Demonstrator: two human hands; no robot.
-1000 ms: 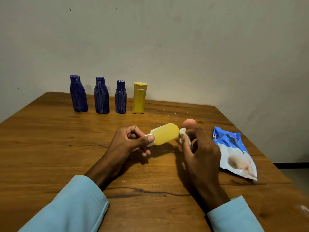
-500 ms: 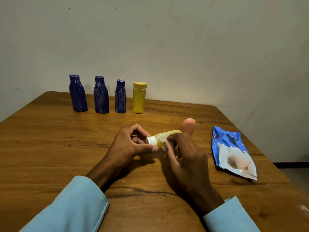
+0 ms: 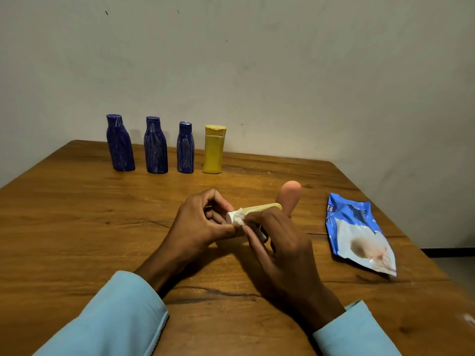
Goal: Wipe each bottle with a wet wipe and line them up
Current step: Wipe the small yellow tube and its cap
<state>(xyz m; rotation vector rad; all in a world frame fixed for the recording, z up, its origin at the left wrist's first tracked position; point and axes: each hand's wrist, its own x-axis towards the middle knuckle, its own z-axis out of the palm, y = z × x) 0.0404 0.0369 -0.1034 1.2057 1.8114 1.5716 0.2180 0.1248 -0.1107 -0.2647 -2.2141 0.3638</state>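
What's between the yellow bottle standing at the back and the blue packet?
In the head view, only bare wooden table lies between the standing yellow bottle and the blue packet.

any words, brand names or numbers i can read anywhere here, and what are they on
Blue wipes packet: white print at its top left corner, sideways and too small to read.
Three blue bottles: only pale streaks, no label or text.
Yellow bottle in the row: no text visible.
Small yellow bottle in the hands: no text visible.
Peach bottle: no text visible.
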